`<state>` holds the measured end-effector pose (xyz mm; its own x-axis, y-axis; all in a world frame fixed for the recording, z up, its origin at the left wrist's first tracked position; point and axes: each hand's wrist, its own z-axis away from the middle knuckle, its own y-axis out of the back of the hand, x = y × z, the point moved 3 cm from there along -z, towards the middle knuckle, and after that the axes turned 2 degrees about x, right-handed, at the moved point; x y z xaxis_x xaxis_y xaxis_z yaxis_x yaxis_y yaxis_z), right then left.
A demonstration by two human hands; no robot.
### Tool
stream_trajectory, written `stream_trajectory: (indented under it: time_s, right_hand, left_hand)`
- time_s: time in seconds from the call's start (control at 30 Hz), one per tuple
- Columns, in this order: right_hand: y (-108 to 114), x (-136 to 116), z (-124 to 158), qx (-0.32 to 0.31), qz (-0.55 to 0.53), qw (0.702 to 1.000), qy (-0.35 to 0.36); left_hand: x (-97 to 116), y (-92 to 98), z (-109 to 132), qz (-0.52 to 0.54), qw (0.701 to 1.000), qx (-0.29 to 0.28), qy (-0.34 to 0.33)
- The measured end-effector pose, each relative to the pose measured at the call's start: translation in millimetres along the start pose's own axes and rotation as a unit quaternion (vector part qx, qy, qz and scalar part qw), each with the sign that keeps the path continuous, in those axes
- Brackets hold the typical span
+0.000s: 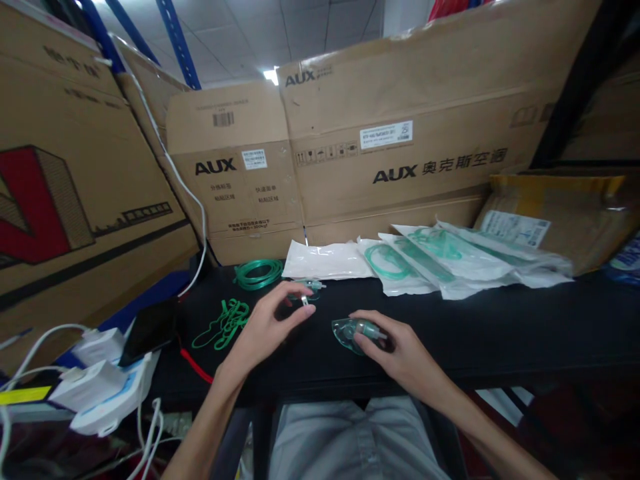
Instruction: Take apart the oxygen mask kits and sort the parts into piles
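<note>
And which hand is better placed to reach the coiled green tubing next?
Likely the left hand, nearer the coiled green tubing though pinching a small white piece. The right hand is farther off, holding a clear mask.

Black tabletop (500,333) ran below tall AUX-printed cardboard (333,190); blue perforated post (179,43) rose behind, at left; pale panelled ceiling (250,40) showed above; bright light (271,76) glowed at the cardboard's top edge.

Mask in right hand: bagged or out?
Out: the right hand holds the mask directly, with no wrapping visible around it; white packs lie farther back.
</note>
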<state>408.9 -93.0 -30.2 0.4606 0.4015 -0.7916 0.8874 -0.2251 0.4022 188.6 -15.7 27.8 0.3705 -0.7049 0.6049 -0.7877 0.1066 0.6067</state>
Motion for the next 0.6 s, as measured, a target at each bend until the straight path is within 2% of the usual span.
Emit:
stream_trajectory:
  time_s: [0.17, 0.27, 0.43, 0.6]
  right_hand:
    - [0.4, 0.4, -1.0, 0.001, 0.000, 1.000, -0.007]
    - [0.6, -0.2, -0.5, 0.003, 0.005, 1.000, -0.005]
    - [0.2, -1.4, 0.0, 0.007, 0.006, 1.000, -0.010]
    - [2.1, 5.1, -4.3, 0.005, -0.020, 1.000, -0.022]
  left_hand:
    - [-16.0, 3.5, 19.2, -0.119, 0.989, -0.082, -0.018]
    - [-25.7, 3.2, 30.4, -0.183, 0.977, -0.108, -0.010]
    - [-40.2, 12.9, 39.3, -0.212, 0.971, -0.109, 0.005]
    - [-39.1, 21.7, 39.1, -0.217, 0.973, -0.077, 0.005]
